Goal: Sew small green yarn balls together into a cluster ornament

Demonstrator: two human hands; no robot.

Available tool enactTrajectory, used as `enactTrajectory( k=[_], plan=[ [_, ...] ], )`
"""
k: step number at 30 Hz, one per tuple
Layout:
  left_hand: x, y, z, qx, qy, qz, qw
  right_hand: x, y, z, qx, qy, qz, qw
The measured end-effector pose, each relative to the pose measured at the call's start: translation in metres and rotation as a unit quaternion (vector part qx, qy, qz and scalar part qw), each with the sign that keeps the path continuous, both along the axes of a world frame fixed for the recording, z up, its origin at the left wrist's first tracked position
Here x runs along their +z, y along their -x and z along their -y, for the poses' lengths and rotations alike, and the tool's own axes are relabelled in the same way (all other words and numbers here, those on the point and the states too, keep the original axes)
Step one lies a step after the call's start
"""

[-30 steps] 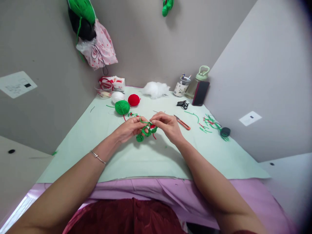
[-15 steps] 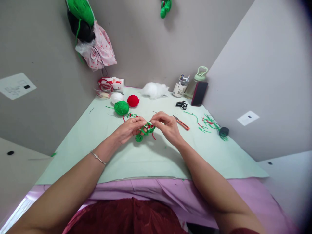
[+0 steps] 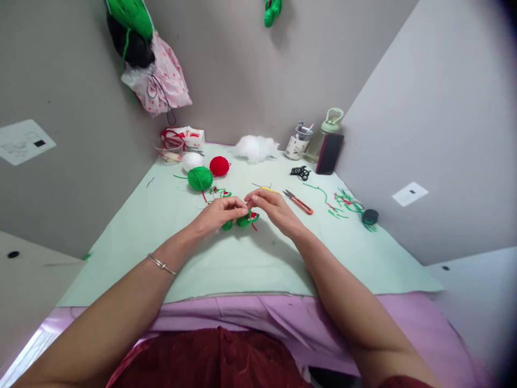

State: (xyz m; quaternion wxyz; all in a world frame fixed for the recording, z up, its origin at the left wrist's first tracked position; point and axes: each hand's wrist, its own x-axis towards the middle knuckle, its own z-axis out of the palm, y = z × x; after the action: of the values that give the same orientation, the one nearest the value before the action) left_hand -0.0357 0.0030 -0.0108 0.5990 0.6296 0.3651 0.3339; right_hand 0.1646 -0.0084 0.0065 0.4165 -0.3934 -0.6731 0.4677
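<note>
Near the table's middle, a small green yarn piece (image 3: 244, 221) with red and white parts hangs below my fingers. My left hand (image 3: 220, 213) pinches its top edge between thumb and fingers. Close against it, my right hand (image 3: 269, 203) has its thumb and fingertips together at the same spot; what they grip is too small to make out. A short red yarn end hangs from the piece. Behind my hands lie small green and red yarn pieces (image 3: 220, 191) and a yellow-handled tool (image 3: 270, 189).
Green (image 3: 200, 178), red (image 3: 219, 166) and white (image 3: 193, 161) yarn balls sit behind on the left. Orange snips (image 3: 301, 203), a black clip (image 3: 300, 172), a phone (image 3: 330, 154), a bottle (image 3: 317, 145), yarn scraps (image 3: 343, 202) and black tape (image 3: 369, 216) are on the right.
The yarn piece has turned and hangs lower under my fingers. My right hand has shifted slightly left and its fingers have straightened. The yellow-handled tool has come into sight.
</note>
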Motion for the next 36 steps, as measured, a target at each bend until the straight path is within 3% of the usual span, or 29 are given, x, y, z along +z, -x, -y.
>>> enactTrajectory(
  k=[7,12,22,26,32,36],
  plan=[
    [0.003,0.002,-0.004,0.07,0.017,0.038,0.997,0.0,0.004,0.001,0.025,0.031,-0.036,0.999],
    [0.004,0.003,-0.003,0.036,0.029,0.018,0.999,0.002,0.004,0.003,0.019,0.01,-0.026,0.999],
    [0.007,0.003,0.0,-0.006,0.046,0.003,0.999,0.0,0.001,0.001,0.054,0.07,-0.077,0.993],
    [0.007,0.002,0.001,-0.006,0.049,0.001,0.999,0.003,0.004,0.002,0.031,0.069,-0.081,0.994],
    [0.008,-0.004,0.004,-0.026,0.066,0.019,0.997,0.001,0.0,-0.008,-0.119,0.069,-0.208,0.968],
    [0.005,-0.004,0.005,-0.028,0.076,0.025,0.996,0.003,0.0,-0.005,-0.056,0.127,-0.241,0.961]
  ],
)
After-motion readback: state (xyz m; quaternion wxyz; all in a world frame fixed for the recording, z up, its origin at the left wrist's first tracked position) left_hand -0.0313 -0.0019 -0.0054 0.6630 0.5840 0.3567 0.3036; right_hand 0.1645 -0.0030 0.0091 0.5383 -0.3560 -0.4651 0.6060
